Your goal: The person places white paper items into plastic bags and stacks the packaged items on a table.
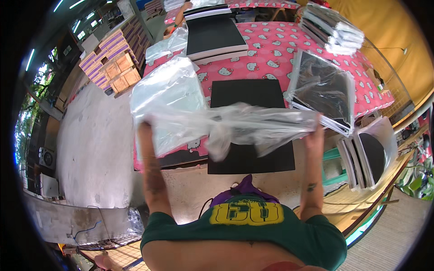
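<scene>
The fingers of the left hand [145, 123] and right hand [315, 129] are clamped on opposite ends of a clear plastic bag [230, 126], stretched taut above a black board [249, 126]. The board lies at the near edge of the bench [271, 49], overhanging it. Bagged boards [323, 88] sit at the right edge, loose bags [169, 86] at the left.

Small packing workshop, semi-open to outdoors. Long table [361, 97] under a pink cartoon-print cloth, at 12 o'clock. Stacks of black flat boards [212, 36] at 12, more already in clear bags [332, 29] at 1. Purple-and-tan cartons [115, 58] stacked at 10–11. Bare concrete floor [90, 144] at 9; trees [31, 113] beyond. Strip lights [58, 5] overhead at 11.
</scene>
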A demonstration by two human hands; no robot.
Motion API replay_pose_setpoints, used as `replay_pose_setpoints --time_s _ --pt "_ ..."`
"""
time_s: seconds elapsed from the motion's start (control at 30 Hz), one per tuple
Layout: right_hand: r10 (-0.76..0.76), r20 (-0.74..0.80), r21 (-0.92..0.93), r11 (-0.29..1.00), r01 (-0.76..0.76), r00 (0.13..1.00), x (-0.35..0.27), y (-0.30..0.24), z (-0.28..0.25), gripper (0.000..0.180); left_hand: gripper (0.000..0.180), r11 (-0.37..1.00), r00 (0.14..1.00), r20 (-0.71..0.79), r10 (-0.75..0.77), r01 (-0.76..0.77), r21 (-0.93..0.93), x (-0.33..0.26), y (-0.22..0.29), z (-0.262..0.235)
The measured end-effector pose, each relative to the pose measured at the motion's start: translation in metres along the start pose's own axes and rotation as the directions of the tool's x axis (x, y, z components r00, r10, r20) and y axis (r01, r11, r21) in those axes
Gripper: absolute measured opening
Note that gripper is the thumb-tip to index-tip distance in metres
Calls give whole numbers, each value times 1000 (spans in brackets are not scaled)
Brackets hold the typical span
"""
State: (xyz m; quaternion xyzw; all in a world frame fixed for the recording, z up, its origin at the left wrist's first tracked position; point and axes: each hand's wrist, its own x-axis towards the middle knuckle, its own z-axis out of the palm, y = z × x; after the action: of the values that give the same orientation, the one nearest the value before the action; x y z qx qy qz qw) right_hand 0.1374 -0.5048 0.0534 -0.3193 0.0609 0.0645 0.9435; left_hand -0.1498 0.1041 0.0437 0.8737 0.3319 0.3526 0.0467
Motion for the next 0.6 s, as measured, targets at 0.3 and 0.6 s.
replay_pose_setpoints --time_s 0.3,0.6 --pt "-120 281 -382 896 226 952 -66 9 75 36 38 886 506 839 201 -460 65 28 82 0" --pt "124 437 -165 985 -56 891 -100 76 108 7 18 317 938 260 229 181 -931 -85 338 -9"
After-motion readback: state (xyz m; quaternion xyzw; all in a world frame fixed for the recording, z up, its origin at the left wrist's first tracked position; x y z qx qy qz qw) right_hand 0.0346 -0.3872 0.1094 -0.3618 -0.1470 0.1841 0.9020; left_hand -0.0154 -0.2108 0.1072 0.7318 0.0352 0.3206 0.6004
